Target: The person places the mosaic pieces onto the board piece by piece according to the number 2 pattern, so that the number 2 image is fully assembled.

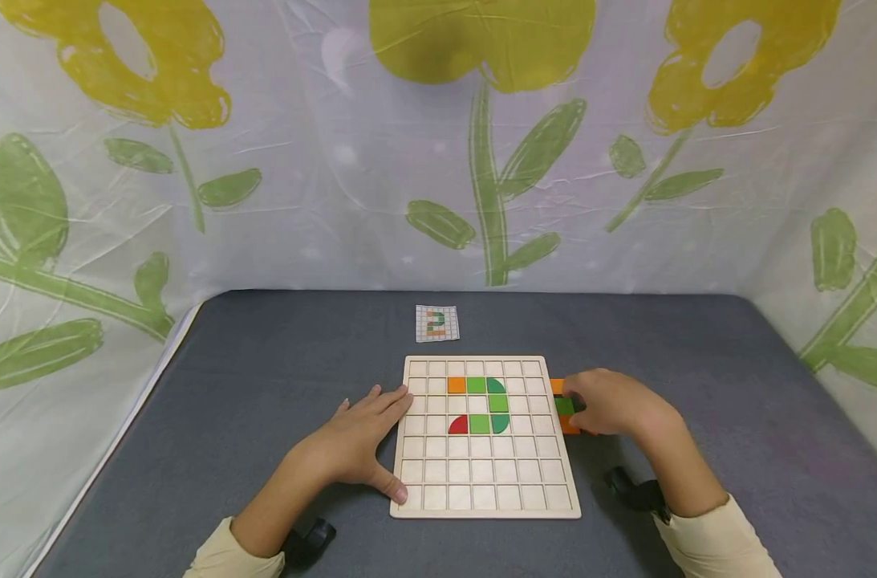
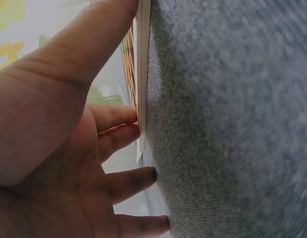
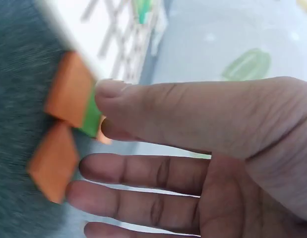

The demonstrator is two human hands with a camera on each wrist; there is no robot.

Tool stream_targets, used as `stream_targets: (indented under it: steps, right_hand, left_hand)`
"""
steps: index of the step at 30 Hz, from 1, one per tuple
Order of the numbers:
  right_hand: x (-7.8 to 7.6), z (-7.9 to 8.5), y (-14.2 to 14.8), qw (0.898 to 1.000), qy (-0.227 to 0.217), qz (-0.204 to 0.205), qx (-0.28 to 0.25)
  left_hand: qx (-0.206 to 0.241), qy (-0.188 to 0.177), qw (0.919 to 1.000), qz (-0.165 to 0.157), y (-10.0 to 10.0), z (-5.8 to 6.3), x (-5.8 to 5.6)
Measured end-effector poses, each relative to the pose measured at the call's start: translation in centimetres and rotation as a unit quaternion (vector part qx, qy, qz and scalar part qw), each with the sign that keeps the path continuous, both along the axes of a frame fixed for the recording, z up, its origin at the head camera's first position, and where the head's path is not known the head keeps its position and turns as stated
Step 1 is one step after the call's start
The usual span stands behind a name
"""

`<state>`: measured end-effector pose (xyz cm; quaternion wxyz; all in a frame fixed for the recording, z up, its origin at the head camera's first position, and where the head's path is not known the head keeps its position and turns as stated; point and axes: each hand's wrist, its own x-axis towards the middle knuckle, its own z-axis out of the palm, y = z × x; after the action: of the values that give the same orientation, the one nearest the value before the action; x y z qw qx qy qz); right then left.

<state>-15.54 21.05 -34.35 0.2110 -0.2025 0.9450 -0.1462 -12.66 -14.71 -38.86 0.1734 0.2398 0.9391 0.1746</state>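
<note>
A pale wooden grid board (image 1: 485,474) lies flat on the grey cloth. On it sit an orange square (image 1: 456,385), a red rounded piece (image 1: 458,425) and several green pieces, some square and some rounded. My left hand (image 1: 362,441) rests spread along the board's left edge, its thumb (image 2: 89,42) touching the near part. At the right edge, my right hand (image 1: 611,401) is at a green block (image 1: 563,405), thumb and index finger close to it; whether they pinch it is unclear. Orange blocks (image 3: 69,91) lie beside the green one.
A small card (image 1: 437,323) printed with a coloured grid pattern lies beyond the board. The grey cloth (image 1: 301,345) covers the table, with a flower-printed curtain (image 1: 322,225) behind and at both sides. Each wrist wears a black strap-on device.
</note>
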Motion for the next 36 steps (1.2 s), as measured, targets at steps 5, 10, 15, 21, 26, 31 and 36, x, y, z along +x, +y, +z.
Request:
stream_targets:
  steps: [5, 10, 15, 21, 26, 31, 36]
  right_hand:
    - [-0.7, -1.2, 0.2, 1.0, 0.012, 0.004, -0.006]
    - [-1.0, -1.6, 0.3, 1.0, 0.019, -0.001, -0.009]
    - [-1.0, -1.6, 0.5, 0.999, 0.022, 0.003, -0.024]
    - [-1.1, -1.4, 0.6, 0.998, 0.033, 0.021, -0.048]
    - [-1.2, -0.9, 0.7, 0.996, 0.032, 0.025, -0.077]
    - [-1.3, -0.6, 0.8, 0.993, 0.044, 0.031, -0.102]
    - [-1.5, -0.7, 0.4, 0.988, 0.019, 0.045, -0.149]
  left_hand:
    - [0.001, 0.004, 1.0, 0.0, 0.1, 0.0, 0.0]
    - [0.001, 0.008, 1.0, -0.002, 0.1, 0.0, 0.1]
    - [0.003, 0.008, 1.0, -0.002, 0.2, 0.1, 0.1]
    - [-0.001, 0.002, 1.0, -0.001, 0.2, 0.1, 0.2]
    - [0.001, 0.002, 1.0, 0.0, 0.1, 0.1, 0.1]
    - [0.003, 0.006, 1.0, 0.0, 0.0, 0.1, 0.1]
    - [0.005, 0.008, 1.0, 0.0, 0.0, 0.0, 0.1]
